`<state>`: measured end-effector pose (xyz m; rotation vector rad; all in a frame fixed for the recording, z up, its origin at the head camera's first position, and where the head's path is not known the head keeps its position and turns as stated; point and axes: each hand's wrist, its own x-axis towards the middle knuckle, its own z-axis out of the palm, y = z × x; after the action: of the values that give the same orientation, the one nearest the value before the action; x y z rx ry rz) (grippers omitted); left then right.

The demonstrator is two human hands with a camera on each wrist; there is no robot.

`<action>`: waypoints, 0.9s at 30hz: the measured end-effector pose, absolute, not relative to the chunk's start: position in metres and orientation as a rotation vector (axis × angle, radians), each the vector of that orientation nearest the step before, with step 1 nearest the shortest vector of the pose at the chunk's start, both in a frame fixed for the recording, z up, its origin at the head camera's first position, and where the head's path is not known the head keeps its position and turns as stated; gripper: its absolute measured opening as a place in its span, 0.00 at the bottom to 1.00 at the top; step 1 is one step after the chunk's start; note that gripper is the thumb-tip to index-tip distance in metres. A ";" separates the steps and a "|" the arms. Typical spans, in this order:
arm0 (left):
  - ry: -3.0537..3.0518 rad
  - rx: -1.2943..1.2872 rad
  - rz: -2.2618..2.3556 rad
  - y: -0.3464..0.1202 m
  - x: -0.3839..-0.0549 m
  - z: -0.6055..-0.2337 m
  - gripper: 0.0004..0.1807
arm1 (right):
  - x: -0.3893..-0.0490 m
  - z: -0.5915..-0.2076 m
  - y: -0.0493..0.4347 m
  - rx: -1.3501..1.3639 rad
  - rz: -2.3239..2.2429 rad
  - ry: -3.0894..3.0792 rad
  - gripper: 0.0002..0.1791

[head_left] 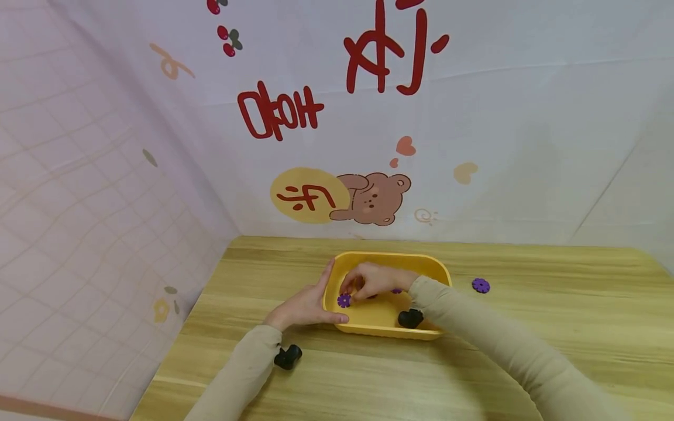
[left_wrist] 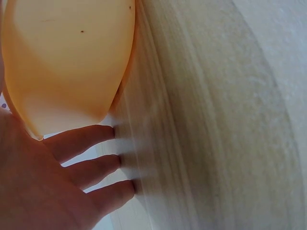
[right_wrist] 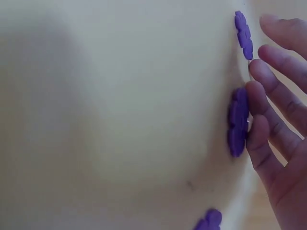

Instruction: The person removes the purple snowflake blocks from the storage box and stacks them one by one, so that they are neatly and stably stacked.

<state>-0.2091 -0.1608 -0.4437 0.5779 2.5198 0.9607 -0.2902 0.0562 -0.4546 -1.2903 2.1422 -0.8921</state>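
A yellow plastic bin [head_left: 389, 331] stands on the wooden table. My left hand [head_left: 305, 304] rests against its left end, the thumb on the front rim; in the left wrist view several straight fingers spread beside the bin's outer wall [left_wrist: 72, 57]. Inside the bin, my right hand [head_left: 376, 279] reaches down with bent fingers. In the right wrist view its fingertips touch the face of a purple flower-shaped disc [right_wrist: 238, 122], without pinching it. A second purple disc [right_wrist: 243, 36] lies beyond, and a third [right_wrist: 209, 220] is cut off below.
Another purple flower-shaped disc [head_left: 481, 285] lies on the table [head_left: 553, 327], right of the bin. Behind the table hangs a white cloth [head_left: 526, 146] printed with a bear and red characters. A black wrist device [head_left: 288, 356] sits by the left sleeve.
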 end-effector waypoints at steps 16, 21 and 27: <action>2.502 0.601 0.998 -0.161 -0.209 -0.444 0.68 | -0.289 -0.467 0.056 -1.313 -0.896 2.177 0.15; 2.495 0.606 1.007 -0.161 -0.210 -0.443 0.67 | -0.290 -0.466 0.056 -1.343 -0.916 2.165 0.15; 2.499 0.610 1.001 -0.161 -0.209 -0.442 0.68 | -0.289 -0.467 0.056 -1.378 -0.903 2.166 0.16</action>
<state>-0.2094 -0.1607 -0.4424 0.6104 2.4988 1.0008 -0.2895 0.0563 -0.4669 -1.3776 2.1660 -0.9029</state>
